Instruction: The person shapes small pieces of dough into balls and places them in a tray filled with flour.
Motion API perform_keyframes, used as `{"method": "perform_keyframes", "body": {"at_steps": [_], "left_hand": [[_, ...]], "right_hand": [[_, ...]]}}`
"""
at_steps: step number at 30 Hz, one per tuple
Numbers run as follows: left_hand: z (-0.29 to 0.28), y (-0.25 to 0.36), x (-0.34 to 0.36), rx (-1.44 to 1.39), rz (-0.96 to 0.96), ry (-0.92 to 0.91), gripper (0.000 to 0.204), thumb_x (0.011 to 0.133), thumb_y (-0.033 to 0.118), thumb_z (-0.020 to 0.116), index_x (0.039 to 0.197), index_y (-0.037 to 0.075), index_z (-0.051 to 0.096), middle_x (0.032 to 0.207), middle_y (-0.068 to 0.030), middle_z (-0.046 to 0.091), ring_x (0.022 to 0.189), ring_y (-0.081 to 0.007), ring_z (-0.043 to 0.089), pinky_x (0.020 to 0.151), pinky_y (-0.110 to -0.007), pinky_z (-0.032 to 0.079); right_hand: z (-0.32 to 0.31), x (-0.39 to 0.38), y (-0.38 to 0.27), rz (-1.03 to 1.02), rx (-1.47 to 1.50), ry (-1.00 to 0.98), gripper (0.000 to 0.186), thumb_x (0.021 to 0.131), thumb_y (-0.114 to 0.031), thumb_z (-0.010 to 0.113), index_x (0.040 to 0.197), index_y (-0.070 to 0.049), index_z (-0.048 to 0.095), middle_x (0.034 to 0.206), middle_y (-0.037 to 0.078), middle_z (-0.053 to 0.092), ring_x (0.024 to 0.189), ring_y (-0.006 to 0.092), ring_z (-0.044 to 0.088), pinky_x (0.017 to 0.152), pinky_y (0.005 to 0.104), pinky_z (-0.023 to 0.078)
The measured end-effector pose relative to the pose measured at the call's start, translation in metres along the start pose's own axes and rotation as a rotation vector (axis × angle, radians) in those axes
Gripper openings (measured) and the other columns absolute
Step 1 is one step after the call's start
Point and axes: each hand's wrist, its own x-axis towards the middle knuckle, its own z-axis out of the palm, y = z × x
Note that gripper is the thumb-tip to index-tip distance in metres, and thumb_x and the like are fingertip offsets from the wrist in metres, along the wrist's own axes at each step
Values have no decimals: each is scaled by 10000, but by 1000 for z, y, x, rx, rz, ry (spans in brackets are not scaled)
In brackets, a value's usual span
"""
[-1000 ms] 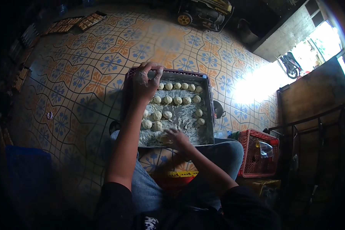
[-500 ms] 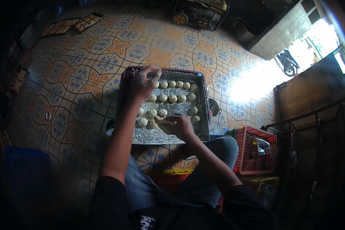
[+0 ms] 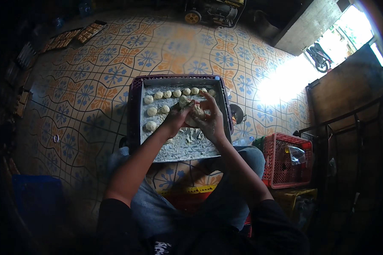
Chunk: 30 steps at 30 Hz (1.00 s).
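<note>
My two hands meet over a floured metal tray [image 3: 176,154] that holds rows of pale round dough balls [image 3: 152,111]. In my right hand [image 3: 213,121] a lump of dough [image 3: 198,111] is gripped, with the fingers curled over it. My left hand [image 3: 176,120] closes against the same lump from the other side, its fingertips partly hidden. Just beyond the left fingers is another dough ball [image 3: 183,100]; whether they touch it I cannot tell. Both hands are dusted with flour and cover part of the middle rows.
The tray rests in a dark purple crate [image 3: 134,111] in front of my knees. To the right stands a red plastic crate [image 3: 276,172] with a clear bag, and a dark pan [image 3: 237,114] sits beside the tray. A generator [image 3: 217,15] stands far off on the patterned tile floor [image 3: 110,80].
My left hand has come down from the tray's far left corner, and my right hand has moved up and away from the near rows. They now meet around a lump of dough.
</note>
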Motion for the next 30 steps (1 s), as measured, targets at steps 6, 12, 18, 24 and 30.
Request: {"method": "perform_keyframes", "body": {"at_steps": [6,12,18,24,30], "left_hand": [[-13,-29,20,550,355,258,315,1040,284,624,1217,29,677,1140,-120,728,1008,-205,707,846,-324,524],[15,-49,17,1000,616,507,307,963,354,703,938,49,721,841,-163,721,779,-314,715,700,-399,534],[9,-52,23,577,740,286,442,1062,404,462,1360,82,509,1402,-171,508,1337,-335,470,1138,-444,317],[14,-69,21,-631,262,-21,755,1062,635,264,1627,134,250,1679,-156,232,1538,-341,238,1265,-502,169],[31,-81,6,-692,153,-152,801,1032,692,242,1633,162,239,1677,-165,233,1536,-361,240,1256,-555,156]], "right_hand": [[18,3,37,-233,-137,44,884,795,-317,825,1546,-129,399,1339,183,505,1228,332,497,1050,432,443],[28,-1,48,296,808,76,870,944,-717,456,1593,-147,356,1472,139,460,1358,271,441,1121,446,380],[46,-31,27,356,1017,-73,612,1086,-462,423,1625,-189,325,1685,96,262,1525,258,288,1237,376,218],[34,-46,0,-430,-182,-89,812,998,-671,373,1603,-131,370,1687,196,233,1576,407,136,1246,535,96],[18,-17,-24,-660,-273,-372,925,935,-813,191,1630,-216,314,1684,116,285,1569,413,161,1219,635,90]]}}
